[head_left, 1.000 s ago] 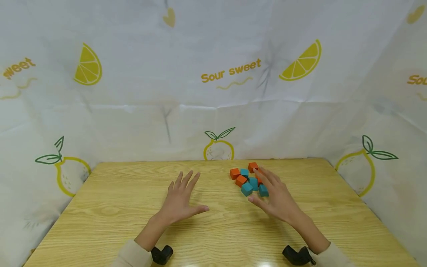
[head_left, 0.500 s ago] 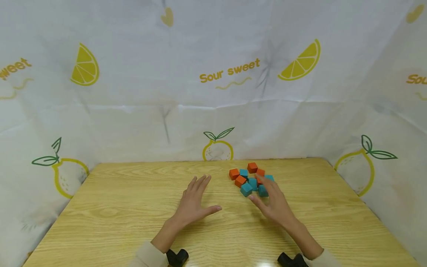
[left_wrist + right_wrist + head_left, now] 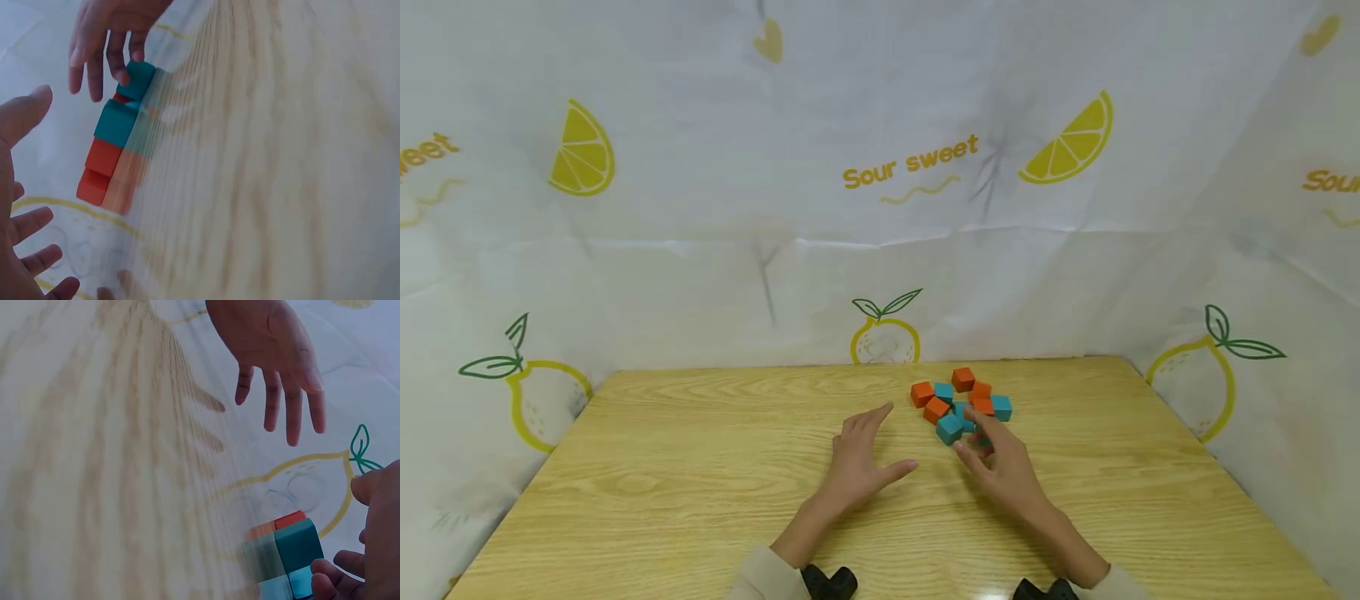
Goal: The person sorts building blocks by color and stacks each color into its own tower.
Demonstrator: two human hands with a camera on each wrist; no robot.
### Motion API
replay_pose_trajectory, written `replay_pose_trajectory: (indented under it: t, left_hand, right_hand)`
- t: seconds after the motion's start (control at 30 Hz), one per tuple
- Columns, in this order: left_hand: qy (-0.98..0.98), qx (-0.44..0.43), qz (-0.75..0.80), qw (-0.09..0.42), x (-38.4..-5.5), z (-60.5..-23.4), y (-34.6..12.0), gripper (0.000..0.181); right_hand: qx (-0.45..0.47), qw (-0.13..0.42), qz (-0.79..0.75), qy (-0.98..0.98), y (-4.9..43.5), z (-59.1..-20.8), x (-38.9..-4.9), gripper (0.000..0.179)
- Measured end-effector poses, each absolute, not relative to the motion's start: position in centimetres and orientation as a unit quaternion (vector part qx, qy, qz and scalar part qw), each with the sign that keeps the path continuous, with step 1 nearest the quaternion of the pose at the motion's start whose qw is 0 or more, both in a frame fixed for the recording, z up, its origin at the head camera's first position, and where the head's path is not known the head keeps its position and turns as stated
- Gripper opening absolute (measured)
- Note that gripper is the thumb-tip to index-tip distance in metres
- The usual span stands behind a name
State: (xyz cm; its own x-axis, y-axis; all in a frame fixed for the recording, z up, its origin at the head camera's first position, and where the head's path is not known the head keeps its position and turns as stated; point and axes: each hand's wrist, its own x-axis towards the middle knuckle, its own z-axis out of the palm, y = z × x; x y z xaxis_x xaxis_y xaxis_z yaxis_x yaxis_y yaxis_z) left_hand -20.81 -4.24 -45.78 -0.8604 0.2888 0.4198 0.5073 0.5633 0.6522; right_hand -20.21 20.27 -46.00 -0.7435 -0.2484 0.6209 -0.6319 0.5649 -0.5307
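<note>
Small orange cubes (image 3: 922, 394) and blue cubes (image 3: 949, 429) lie in a loose cluster toward the back of the table, right of centre. My right hand (image 3: 1006, 468) is at the cluster's near side, thumb apart and fingers bent loosely over a blue cube that it partly hides. In the left wrist view, its fingertips overlap the farthest blue cube (image 3: 135, 78). My left hand (image 3: 856, 467) hovers left of the cluster, fingers extended and thumb spread toward the right hand, holding nothing. Beside the right hand's fingers, the right wrist view shows a dark blue cube (image 3: 299, 545).
The wood-grain table (image 3: 700, 475) stretches out around both hands. Behind it and along both sides hangs a white curtain (image 3: 737, 192) printed with lemons. Black wrist-worn devices (image 3: 829, 582) show at the bottom edge near the sleeves.
My left hand has moved right, toward the right hand. The right hand has drawn slightly left and nearer, its fingers bending more, and cubes on the cluster's right side now show.
</note>
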Motion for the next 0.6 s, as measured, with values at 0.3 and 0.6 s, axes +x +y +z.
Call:
replay_pose_trajectory:
  t: [0.3,0.6]
  left_hand:
    - [-0.861,-0.223,-0.44,0.124,-21.1,-46.5,-2.5,0.075]
    - [-0.848,-0.215,-0.475,0.098,-21.7,-46.9,-1.0,0.067]
  right_hand:
    - [0.246,0.217,0.392,-0.859,19.8,-46.4,-20.3,0.051]
    - [0.266,0.22,0.387,-0.855,19.8,-47.2,-20.5,0.048]
